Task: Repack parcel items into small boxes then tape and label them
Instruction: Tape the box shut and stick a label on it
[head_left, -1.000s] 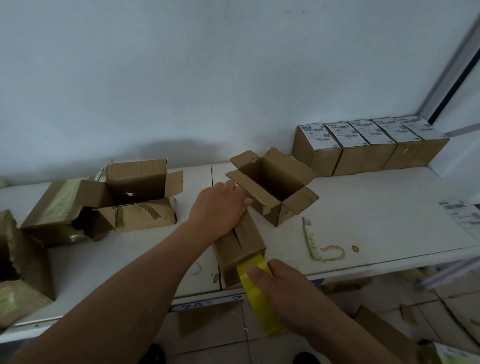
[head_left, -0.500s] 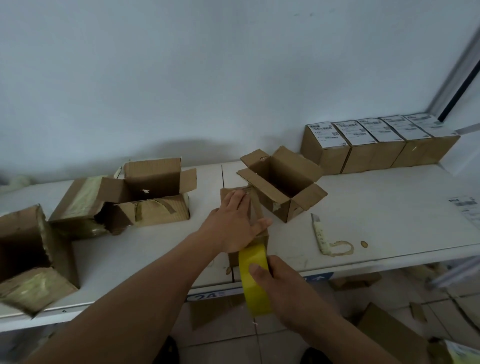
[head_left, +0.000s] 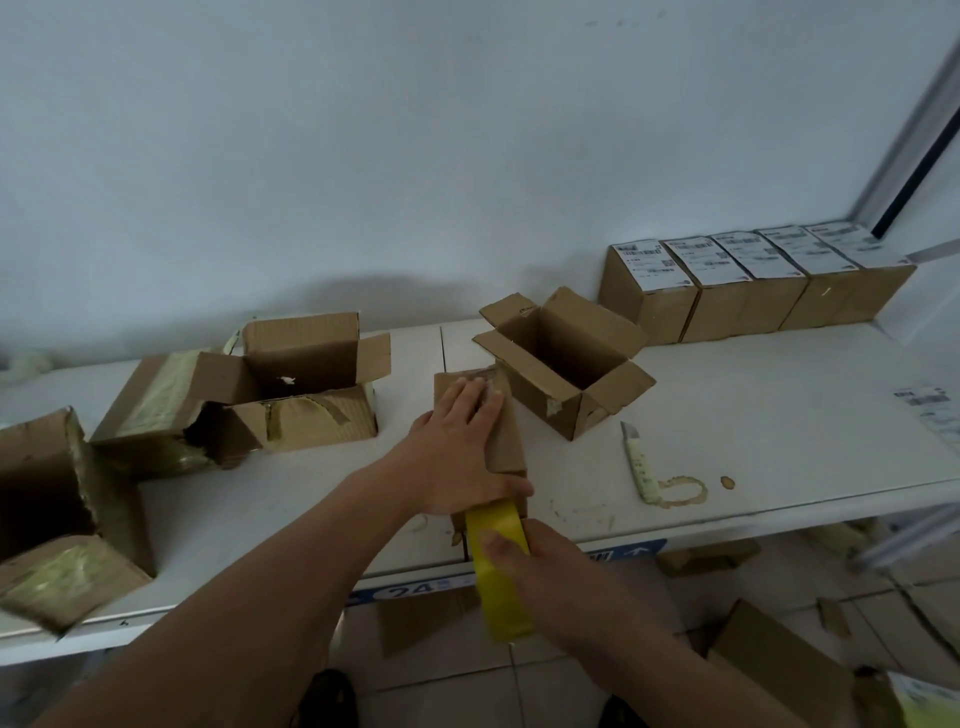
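Observation:
A small closed cardboard box (head_left: 506, 441) lies near the front edge of the white table (head_left: 753, 431). My left hand (head_left: 457, 452) presses flat on its top, fingers straight, thumb at the near end. My right hand (head_left: 545, 577) grips a yellow tape roll (head_left: 498, 571) just below the box's near end, partly over the table edge. An open empty small box (head_left: 563, 364) stands right behind the closed one.
Several sealed, labelled boxes (head_left: 748, 280) line the back right wall. A utility knife (head_left: 639, 462) lies right of the open box. Torn open parcels sit at the left (head_left: 291, 384) and far left (head_left: 57, 514). Loose labels (head_left: 930, 405) lie at the right edge. Cardboard scraps litter the floor.
My left hand slid forward along the closed box's top and flattened on it. The tape roll stayed at the box's near end in my right hand.

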